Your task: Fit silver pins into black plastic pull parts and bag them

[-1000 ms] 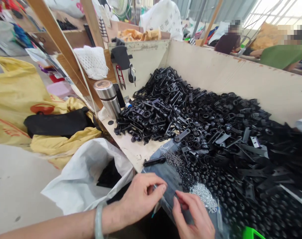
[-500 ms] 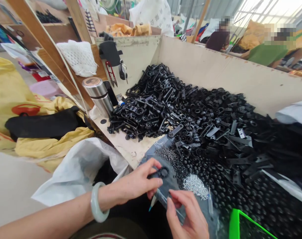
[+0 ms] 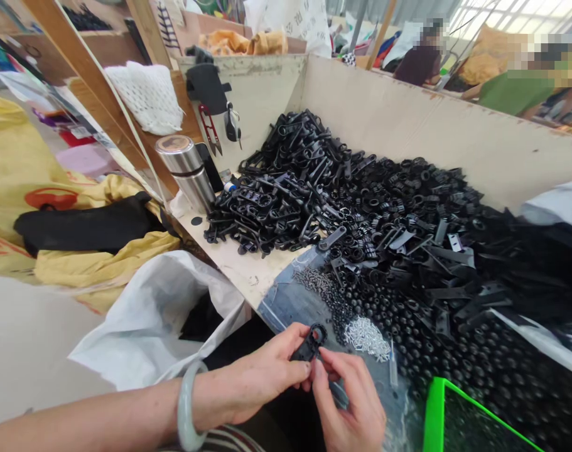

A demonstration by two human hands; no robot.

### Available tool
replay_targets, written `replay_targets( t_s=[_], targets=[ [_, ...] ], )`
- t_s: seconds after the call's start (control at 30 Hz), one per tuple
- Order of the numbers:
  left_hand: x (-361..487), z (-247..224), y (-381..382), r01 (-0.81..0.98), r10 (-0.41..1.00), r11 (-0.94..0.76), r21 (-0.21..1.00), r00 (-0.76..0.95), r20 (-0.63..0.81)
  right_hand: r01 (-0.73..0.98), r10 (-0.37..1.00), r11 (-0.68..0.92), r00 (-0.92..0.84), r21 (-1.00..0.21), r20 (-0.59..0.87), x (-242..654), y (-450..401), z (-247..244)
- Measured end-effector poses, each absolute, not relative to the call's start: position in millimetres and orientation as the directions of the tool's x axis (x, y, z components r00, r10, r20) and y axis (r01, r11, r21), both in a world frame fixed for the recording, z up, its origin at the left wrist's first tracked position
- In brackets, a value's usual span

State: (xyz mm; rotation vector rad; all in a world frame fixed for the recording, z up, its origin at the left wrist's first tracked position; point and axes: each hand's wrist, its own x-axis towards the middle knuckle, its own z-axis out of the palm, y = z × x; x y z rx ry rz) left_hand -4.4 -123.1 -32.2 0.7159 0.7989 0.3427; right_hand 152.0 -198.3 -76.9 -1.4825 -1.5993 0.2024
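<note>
A small black plastic part with a ring-shaped end (image 3: 318,334) is held in my left hand (image 3: 262,376), between thumb and fingers. My right hand (image 3: 349,398) meets it from the right, thumb and forefinger pinched at the part's lower edge; whatever lies between those fingertips is too small to make out. Just beyond the hands, a heap of silver pins (image 3: 368,339) lies on a dark sheet (image 3: 290,301). Small dark grey pieces (image 3: 316,282) are piled behind it, and round black balls (image 3: 474,370) spread to the right.
Black plastic parts (image 3: 286,207) are heaped against the bin wall (image 3: 408,125). A steel flask (image 3: 189,176) stands at the left edge. A green-rimmed container (image 3: 434,414) is at lower right, a white sack (image 3: 139,314) at left. Two people sit beyond the wall.
My right hand has moved up and left to touch the black part. My left hand has lowered slightly and turned the part so its ring end points up. The view has shifted a little.
</note>
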Motion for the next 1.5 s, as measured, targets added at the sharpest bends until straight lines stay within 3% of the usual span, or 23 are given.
replay_targets(
  t_s=[0.33,0.6,0.83,1.5],
  targets=[
    [-1,-56,-133,0.007,0.626,0.552,0.834,0.657,-0.420,0.811,0.832,0.305,0.029,-0.499,0.555,152,-206,-95],
    [0,-68,-137,0.157,0.633,0.471,0.868,0.626,-0.456,0.812,0.827,0.199,0.161,-0.549,0.539,138,-215,-106],
    [0,-75,-140,0.250,0.621,0.429,0.868,0.616,-0.484,0.840,0.835,0.161,0.163,-0.518,0.525,139,-222,-114],
    [3,-90,-147,0.250,0.637,0.457,0.854,0.578,-0.510,0.856,0.797,0.070,0.261,-0.513,0.545,129,-218,-111]
  ],
)
